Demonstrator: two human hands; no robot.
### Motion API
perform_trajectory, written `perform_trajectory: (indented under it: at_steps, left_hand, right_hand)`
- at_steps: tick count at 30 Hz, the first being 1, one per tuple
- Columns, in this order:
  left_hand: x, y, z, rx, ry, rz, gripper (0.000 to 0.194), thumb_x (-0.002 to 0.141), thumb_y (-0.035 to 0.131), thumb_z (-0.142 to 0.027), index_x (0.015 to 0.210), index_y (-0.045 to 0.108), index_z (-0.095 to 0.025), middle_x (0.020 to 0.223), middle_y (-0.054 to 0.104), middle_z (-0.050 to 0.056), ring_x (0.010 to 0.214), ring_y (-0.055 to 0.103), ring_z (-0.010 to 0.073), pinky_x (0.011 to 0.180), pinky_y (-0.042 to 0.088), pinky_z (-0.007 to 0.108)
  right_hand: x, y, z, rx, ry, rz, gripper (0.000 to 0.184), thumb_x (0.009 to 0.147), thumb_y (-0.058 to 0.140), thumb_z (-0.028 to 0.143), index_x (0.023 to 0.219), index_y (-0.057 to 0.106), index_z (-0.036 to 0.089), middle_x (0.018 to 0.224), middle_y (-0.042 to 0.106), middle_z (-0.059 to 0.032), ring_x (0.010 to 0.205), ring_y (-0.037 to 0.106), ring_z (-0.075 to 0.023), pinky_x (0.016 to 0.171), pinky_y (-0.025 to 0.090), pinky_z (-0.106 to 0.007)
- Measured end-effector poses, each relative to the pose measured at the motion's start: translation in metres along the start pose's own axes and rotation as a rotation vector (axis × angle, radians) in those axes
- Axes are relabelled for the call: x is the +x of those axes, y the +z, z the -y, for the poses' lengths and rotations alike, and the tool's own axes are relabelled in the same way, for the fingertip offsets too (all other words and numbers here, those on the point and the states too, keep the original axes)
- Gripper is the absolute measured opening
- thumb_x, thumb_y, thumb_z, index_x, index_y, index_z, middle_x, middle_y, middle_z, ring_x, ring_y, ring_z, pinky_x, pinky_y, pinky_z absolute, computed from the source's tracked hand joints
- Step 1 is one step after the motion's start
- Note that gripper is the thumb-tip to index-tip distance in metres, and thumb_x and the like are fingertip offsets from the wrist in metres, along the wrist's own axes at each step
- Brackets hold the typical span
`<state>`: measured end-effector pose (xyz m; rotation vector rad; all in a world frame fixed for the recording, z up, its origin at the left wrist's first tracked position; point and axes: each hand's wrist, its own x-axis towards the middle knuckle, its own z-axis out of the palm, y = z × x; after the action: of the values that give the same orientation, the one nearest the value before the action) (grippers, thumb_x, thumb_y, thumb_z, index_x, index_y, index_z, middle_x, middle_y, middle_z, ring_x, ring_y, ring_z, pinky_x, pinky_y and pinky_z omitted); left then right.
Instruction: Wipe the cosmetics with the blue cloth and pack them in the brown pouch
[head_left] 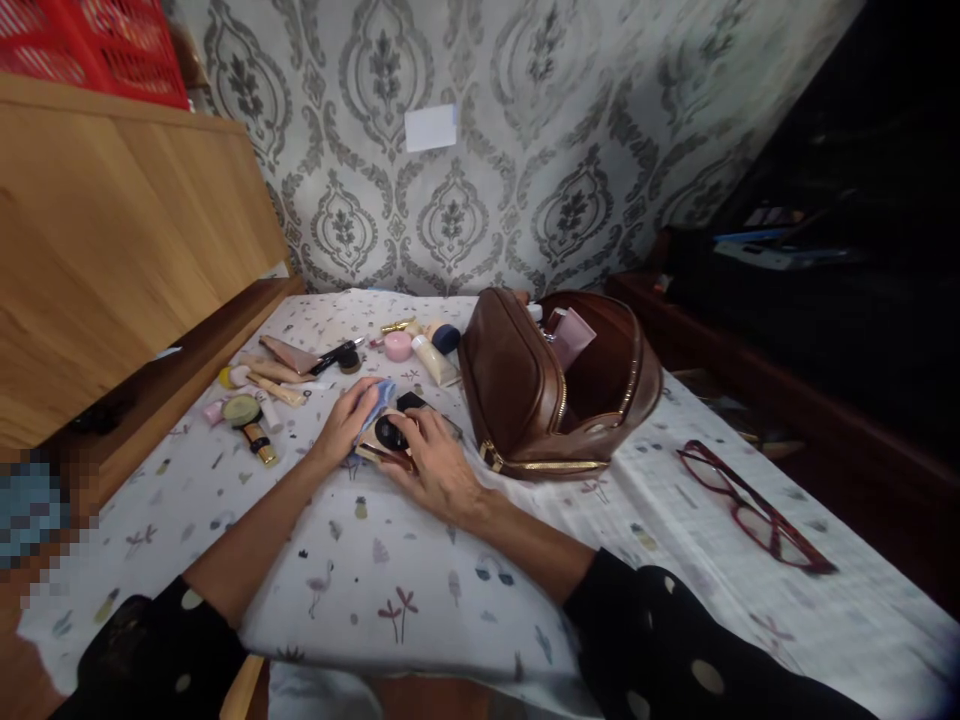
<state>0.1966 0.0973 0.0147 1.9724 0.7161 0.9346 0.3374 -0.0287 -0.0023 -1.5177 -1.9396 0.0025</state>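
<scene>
The left hand (347, 425) pinched a soft blue cloth (382, 396) against a beige-and-black compact (386, 433); the right hand (446, 475) held it, fingers spread, beside the brown leather bag (506, 375). Seemingly light and rigid (perhaps slippery), it suited an edge grip.
</scene>
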Motion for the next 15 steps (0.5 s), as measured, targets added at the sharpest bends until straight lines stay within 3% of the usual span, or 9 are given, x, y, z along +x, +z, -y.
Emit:
perform_trajectory:
  at_steps: [7, 11, 15]
  left_hand:
    - [-0.007, 0.005, 0.0, -0.244, 0.056, 0.073, 0.075, 0.088, 0.043, -0.073, 0.139, 0.052, -0.019, 0.143, 0.057, 0.012, 0.134, 0.051, 0.0289, 0.11, 0.042, 0.037]
    - [-0.011, 0.004, -0.002, -0.302, 0.025, 0.139, 0.086, 0.081, 0.053, -0.076, 0.147, 0.044, -0.02, 0.14, 0.059, 0.013, 0.13, 0.055, 0.0304, 0.106, 0.046, 0.037]
    - [-0.01, 0.0, -0.009, -0.288, 0.055, 0.175, 0.085, 0.075, 0.068, -0.068, 0.142, 0.05, -0.019, 0.137, 0.06, 0.013, 0.129, 0.054, 0.0312, 0.108, 0.043, 0.036]
  right_hand:
    - [-0.001, -0.002, 0.005, 0.206, 0.138, -0.123, 0.049, 0.096, 0.053, 0.044, 0.134, 0.048, 0.014, 0.126, 0.058, -0.0165, 0.119, 0.054, -0.0288, 0.104, 0.046, -0.048]
    - [0.0, -0.006, 0.006, 0.26, 0.165, -0.133, 0.048, 0.097, 0.051, 0.044, 0.133, 0.048, 0.012, 0.127, 0.059, -0.0174, 0.119, 0.054, -0.0283, 0.104, 0.045, -0.046]
    - [-0.001, -0.006, 0.006, 0.262, 0.169, -0.114, 0.049, 0.096, 0.054, 0.044, 0.133, 0.049, 0.012, 0.127, 0.059, -0.017, 0.12, 0.054, -0.0279, 0.105, 0.045, -0.045]
